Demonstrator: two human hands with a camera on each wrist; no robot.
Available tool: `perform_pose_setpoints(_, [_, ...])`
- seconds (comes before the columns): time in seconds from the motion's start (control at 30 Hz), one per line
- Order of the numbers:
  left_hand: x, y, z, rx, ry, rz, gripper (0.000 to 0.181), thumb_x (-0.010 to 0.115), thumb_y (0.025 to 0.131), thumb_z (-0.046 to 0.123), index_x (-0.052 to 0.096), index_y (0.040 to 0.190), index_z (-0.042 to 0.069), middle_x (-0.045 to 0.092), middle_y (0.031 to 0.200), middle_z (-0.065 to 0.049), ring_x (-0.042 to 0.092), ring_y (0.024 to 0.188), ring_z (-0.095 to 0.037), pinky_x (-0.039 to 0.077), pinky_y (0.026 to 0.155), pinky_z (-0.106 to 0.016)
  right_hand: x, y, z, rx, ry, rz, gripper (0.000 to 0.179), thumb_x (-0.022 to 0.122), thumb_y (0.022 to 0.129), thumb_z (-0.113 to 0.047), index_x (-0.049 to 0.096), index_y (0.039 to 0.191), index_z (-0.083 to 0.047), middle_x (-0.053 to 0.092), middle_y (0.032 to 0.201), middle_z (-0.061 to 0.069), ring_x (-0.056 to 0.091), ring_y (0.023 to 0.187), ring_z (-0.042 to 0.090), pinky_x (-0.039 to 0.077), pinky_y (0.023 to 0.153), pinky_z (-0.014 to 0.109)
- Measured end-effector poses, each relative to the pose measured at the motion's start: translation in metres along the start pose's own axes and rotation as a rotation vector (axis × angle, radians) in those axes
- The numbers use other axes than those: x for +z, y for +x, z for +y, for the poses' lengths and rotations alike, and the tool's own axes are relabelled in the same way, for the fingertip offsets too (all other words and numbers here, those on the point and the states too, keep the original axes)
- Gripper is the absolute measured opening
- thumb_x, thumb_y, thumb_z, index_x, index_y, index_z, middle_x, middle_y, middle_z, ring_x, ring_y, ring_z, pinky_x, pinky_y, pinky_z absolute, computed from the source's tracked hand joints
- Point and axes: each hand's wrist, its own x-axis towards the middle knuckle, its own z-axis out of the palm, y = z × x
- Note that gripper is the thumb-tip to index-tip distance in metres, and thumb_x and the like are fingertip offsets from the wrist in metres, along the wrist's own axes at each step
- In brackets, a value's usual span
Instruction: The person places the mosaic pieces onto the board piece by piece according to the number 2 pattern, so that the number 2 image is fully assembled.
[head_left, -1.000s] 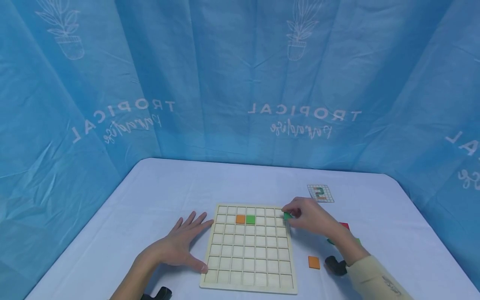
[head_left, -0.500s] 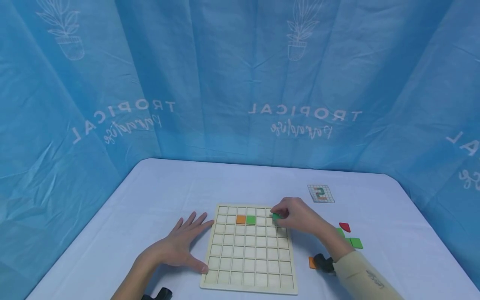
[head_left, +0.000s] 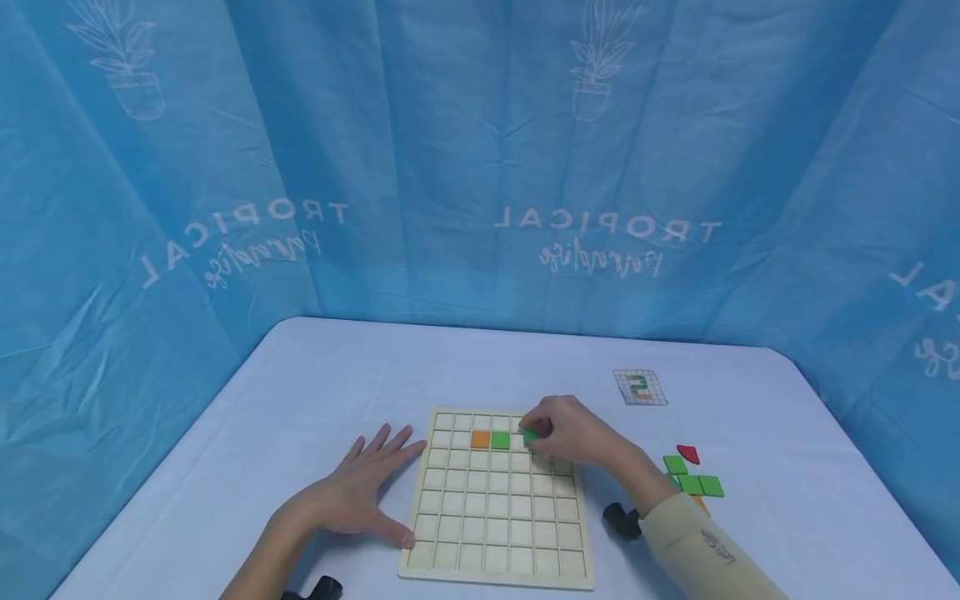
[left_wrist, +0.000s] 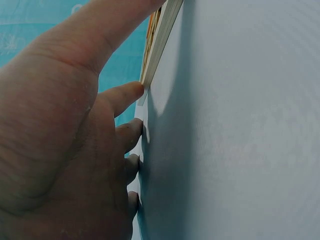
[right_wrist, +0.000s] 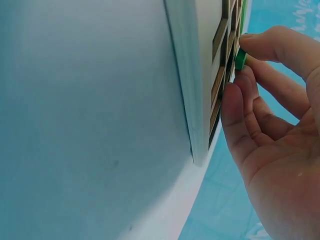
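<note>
A cream grid board (head_left: 495, 582) lies on the table. In its second row from the far edge sit an orange square tile (head_left: 480, 439) and, right beside it, a green square tile (head_left: 500, 440). My right hand (head_left: 573, 429) pinches another green tile (head_left: 530, 436) between thumb and fingers, over the same row and a little to the right. The right wrist view shows this held tile (right_wrist: 241, 59) edge-on, close to the grid. With fingers spread, my left hand (head_left: 356, 492) rests on the table, its thumb and index fingertip touching the board's left edge.
Right of the board lie several green tiles (head_left: 711, 486), a red rounded piece (head_left: 687, 454) and an orange piece (head_left: 701, 504), partly hidden by the sleeve. A card with a coloured grid pattern (head_left: 641, 387) lies farther back. Blue curtains (head_left: 480, 167) hang behind the table.
My right hand has moved left over the board with the green tile, from the right edge towards the placed tiles. More loose pieces show at the right. The left hand stays put.
</note>
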Motion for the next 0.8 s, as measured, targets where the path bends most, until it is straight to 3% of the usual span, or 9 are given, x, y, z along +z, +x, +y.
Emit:
perform_pose_setpoints(0.3, [0.0008, -0.0003, 0.0001, 0.008, 0.005, 0.005, 0.123, 0.073, 0.051, 0.080, 0.029, 0.153, 0.026, 0.013, 0.160, -0.004, -0.003, 0.145, -0.032, -0.003, 0.112, -0.057, 0.0057, 0.0060, -0.0083, -0.053, -0.047, -0.026, 0.026, 0.074, 0.077, -0.009, 0.076, 0.103, -0.015, 0.062, 0.085, -0.008, 0.056, 0.077, 0.009, 0.051, 0.068, 0.026])
perform_pose_setpoints(0.6, [0.0001, 0.0008, -0.0009, 0.027, 0.006, 0.007, 0.123, 0.072, 0.052, 0.081, 0.028, 0.153, 0.026, 0.012, 0.160, -0.003, -0.003, 0.145, -0.033, -0.002, 0.112, -0.058, 0.0078, 0.0077, -0.0087, -0.050, -0.065, -0.033, 0.025, 0.075, 0.080, -0.011, 0.076, 0.104, -0.018, 0.060, 0.086, -0.011, 0.056, 0.078, 0.008, 0.051, 0.070, 0.026])
perform_pose_setpoints(0.8, [0.0014, 0.0002, -0.0020, 0.027, 0.011, 0.010, 0.123, 0.071, 0.052, 0.081, 0.028, 0.153, 0.026, 0.012, 0.160, -0.003, -0.003, 0.145, -0.033, -0.002, 0.112, -0.058, 0.0096, 0.0075, -0.0061, -0.110, -0.088, -0.031, 0.024, 0.076, 0.082, -0.015, 0.075, 0.106, -0.015, 0.059, 0.085, -0.011, 0.056, 0.075, 0.007, 0.051, 0.067, 0.025])
